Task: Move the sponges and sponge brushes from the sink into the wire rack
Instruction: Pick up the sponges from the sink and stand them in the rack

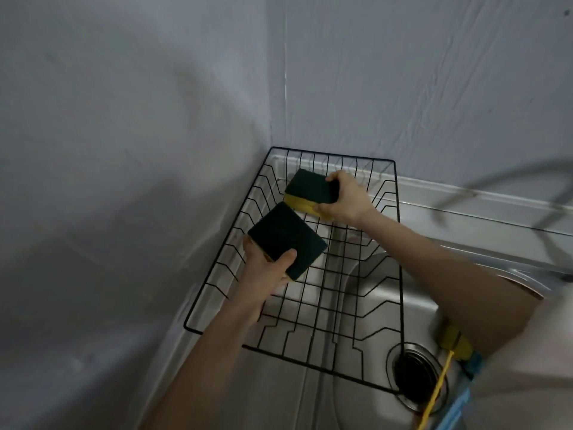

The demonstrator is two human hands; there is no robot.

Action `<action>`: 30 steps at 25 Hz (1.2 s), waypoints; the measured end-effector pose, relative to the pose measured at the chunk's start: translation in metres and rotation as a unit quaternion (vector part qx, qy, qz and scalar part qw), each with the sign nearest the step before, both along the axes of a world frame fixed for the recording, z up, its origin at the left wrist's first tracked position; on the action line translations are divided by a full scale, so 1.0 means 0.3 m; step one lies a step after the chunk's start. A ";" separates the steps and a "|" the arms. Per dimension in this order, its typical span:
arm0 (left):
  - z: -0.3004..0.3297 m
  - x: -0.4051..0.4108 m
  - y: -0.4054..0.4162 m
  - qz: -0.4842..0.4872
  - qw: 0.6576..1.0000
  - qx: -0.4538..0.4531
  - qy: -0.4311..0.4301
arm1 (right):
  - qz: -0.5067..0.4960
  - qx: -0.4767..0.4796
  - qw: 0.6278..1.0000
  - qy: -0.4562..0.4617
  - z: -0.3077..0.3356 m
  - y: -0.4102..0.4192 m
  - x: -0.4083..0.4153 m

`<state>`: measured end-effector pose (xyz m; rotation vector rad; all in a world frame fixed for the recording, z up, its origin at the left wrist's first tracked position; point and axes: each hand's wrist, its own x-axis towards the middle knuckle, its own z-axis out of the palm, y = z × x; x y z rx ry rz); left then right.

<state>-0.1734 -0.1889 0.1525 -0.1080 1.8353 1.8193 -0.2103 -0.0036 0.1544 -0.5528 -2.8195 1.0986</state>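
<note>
A black wire rack [398, 212] sits in the corner, over the left side of a steel sink [372, 305]. My left hand [263, 274] grips a green-topped yellow sponge [286, 240] above the rack's left side. My right hand [347, 197] holds a second green and yellow sponge [310, 189] low over the rack's far end. In the sink, under my right forearm, lie a yellow sponge brush [454, 339] with a thin yellow handle and a light blue brush [459, 401], both partly hidden.
Grey walls meet in a corner just behind the rack. The sink drain [412, 373] lies at the lower right. A blurred tap [527, 181] reaches across the upper right. The steel counter edge [465, 193] runs along the back wall.
</note>
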 end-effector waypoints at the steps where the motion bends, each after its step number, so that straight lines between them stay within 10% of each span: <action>1: -0.005 -0.013 0.007 -0.001 1.000 -0.003 -0.006 | 0.009 0.014 1.000 -0.002 -0.019 0.000 -0.029; 17: -0.046 -0.055 0.032 0.028 0.996 0.021 -0.081 | 0.102 0.173 0.979 -0.026 -0.070 -0.047 -0.102; 22: 0.021 -0.050 0.098 0.125 0.944 0.161 -0.261 | 0.001 -0.051 0.998 0.040 0.041 -0.033 0.023; 30: 0.000 -0.082 0.131 0.170 0.920 0.203 -0.290 | -0.057 -0.249 0.961 -0.109 -0.028 -0.084 0.093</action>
